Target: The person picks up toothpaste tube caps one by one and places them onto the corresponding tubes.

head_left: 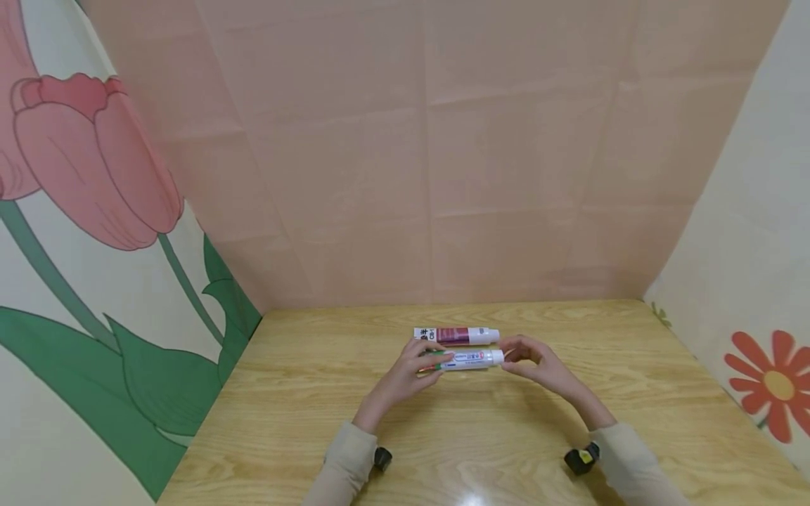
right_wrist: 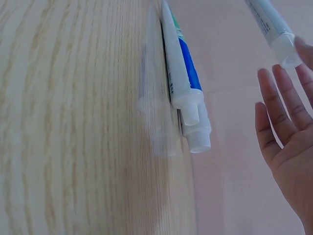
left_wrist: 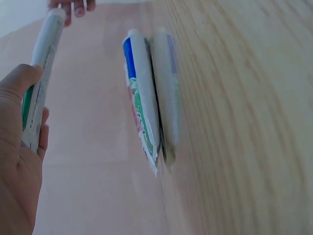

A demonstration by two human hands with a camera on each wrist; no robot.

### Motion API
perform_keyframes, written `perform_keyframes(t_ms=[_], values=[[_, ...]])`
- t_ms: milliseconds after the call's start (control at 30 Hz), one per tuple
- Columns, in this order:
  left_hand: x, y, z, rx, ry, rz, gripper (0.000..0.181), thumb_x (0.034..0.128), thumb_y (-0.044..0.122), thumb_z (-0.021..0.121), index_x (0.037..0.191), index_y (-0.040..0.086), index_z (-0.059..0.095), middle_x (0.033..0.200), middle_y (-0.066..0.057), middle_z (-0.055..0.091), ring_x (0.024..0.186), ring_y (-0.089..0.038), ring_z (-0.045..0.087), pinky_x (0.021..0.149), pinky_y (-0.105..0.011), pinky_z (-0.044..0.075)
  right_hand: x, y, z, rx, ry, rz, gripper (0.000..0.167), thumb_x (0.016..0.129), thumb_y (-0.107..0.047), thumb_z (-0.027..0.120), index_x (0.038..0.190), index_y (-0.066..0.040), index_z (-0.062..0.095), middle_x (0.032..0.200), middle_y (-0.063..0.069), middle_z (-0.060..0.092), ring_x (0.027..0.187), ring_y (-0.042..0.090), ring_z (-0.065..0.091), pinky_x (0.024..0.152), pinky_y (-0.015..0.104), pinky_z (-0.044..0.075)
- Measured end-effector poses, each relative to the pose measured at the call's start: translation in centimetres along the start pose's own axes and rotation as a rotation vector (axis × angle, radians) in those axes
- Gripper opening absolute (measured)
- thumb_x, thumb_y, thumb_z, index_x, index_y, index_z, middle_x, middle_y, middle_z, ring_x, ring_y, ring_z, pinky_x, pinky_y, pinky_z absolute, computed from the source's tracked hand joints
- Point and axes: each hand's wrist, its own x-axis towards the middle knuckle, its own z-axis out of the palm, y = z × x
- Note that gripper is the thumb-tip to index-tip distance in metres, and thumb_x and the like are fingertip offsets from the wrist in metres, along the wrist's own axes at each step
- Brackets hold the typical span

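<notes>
My left hand (head_left: 408,371) grips a white toothpaste tube (head_left: 471,360) by its flat end, thumb on the near side, and holds it level above the table. Around the tube's cap (right_wrist: 286,51) is my right hand (head_left: 538,362), its fingers extended and its thumb close beside the cap; whether they touch is unclear. Behind lies a purple-and-white toothpaste tube (head_left: 452,335) on the table. In the wrist views a blue, green and white toothpaste tube (left_wrist: 142,88) lies alongside it, mostly hidden from the head view by the held tube.
The wood-grain table (head_left: 304,422) meets a creased pink backdrop (head_left: 430,176) at its far edge. Side panels show a painted tulip (head_left: 95,161) at left and a red flower (head_left: 777,385) at right. Each wrist carries a small black camera (head_left: 581,460).
</notes>
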Motion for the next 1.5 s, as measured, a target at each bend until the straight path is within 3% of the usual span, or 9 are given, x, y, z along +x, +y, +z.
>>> perform_keyframes(t_ms=[200,467,933,1233,1500], values=[[-0.01,0.03,0.08,-0.011,-0.012,0.004,0.04,0.0833,0.008,0.068,0.122,0.011,0.061,0.12,-0.007,0.053,0.107,-0.02,0.043,0.082,-0.02,0.043,-0.08,0.09,-0.02,-0.017,0.001,0.001,0.027,0.085,-0.004,0.065,0.111,-0.005,0.059,0.097,0.009,0.063,0.085,0.017,0.061,0.073,0.025,0.052],[0.0,0.0,0.22,-0.011,-0.026,-0.001,0.041,0.0829,0.008,0.069,0.123,0.012,0.061,0.12,-0.006,0.053,0.107,-0.018,0.043,0.083,-0.021,0.043,-0.17,0.22,-0.22,-0.037,0.001,0.061,0.022,0.088,-0.011,0.063,0.11,-0.008,0.061,0.097,0.007,0.064,0.086,0.014,0.06,0.074,0.029,0.051],[-0.24,-0.05,0.74,-0.016,-0.073,-0.04,0.044,0.0828,0.007,0.068,0.125,0.016,0.06,0.123,-0.008,0.052,0.106,-0.02,0.044,0.081,-0.024,0.042,-0.64,0.46,0.02,-0.057,0.004,0.043,0.012,0.088,-0.01,0.063,0.1,-0.008,0.063,0.088,0.004,0.064,0.077,0.011,0.058,0.065,0.026,0.05],[-0.11,0.08,0.75,-0.043,-0.098,-0.078,0.044,0.0804,0.004,0.069,0.121,0.019,0.062,0.126,0.001,0.05,0.115,-0.014,0.042,0.092,-0.031,0.042,-0.85,0.59,0.23,-0.011,-0.036,0.034,0.009,0.088,-0.008,0.062,0.097,-0.008,0.063,0.088,0.006,0.065,0.081,0.011,0.06,0.067,0.025,0.051],[-0.01,0.21,0.86,-0.018,-0.123,-0.102,0.043,0.0806,0.007,0.07,0.121,0.018,0.062,0.123,-0.003,0.054,0.113,-0.016,0.044,0.084,-0.021,0.045,-0.88,0.73,0.0,-0.085,-0.032,0.11,0.012,0.089,-0.015,0.062,0.1,-0.01,0.061,0.092,0.003,0.065,0.083,0.012,0.061,0.07,0.025,0.051]])
